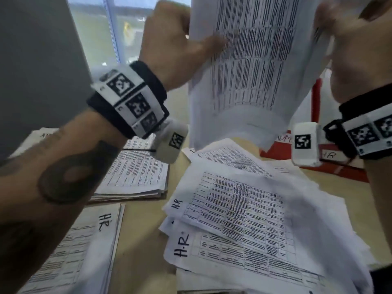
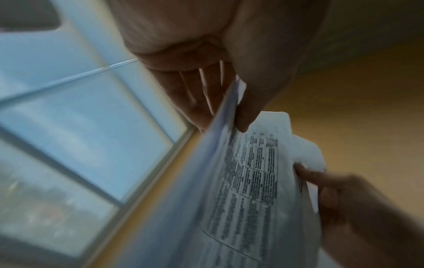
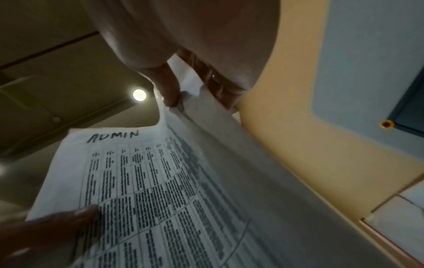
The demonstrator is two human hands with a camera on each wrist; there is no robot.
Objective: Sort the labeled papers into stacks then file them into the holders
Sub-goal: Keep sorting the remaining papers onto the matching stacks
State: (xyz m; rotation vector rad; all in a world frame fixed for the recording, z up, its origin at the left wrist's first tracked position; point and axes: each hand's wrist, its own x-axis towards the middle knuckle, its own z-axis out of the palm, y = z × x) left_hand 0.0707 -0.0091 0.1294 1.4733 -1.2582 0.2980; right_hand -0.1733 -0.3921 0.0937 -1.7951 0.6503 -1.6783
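I hold a bundle of printed sheets, the ADMIN papers (image 1: 244, 71), upright above the table with both hands. My left hand (image 1: 197, 39) pinches their left edge, thumb on the printed front. My right hand (image 1: 324, 24) pinches the right edge. In the right wrist view the front sheet of the ADMIN papers (image 3: 149, 181) reads "ADMIN" at its top. In the left wrist view my left thumb presses the ADMIN papers (image 2: 243, 181) against the fingers (image 2: 195, 94) behind. A loose pile of HR papers (image 1: 244, 219) lies below on the table. A red holder (image 1: 316, 115) stands at the right.
A neat HR stack (image 1: 84, 251) lies at the lower left, and another paper stack (image 1: 135, 172) sits behind it under my left forearm. Strips of bare wooden table (image 1: 144, 240) show between the stacks. A window runs along the far side.
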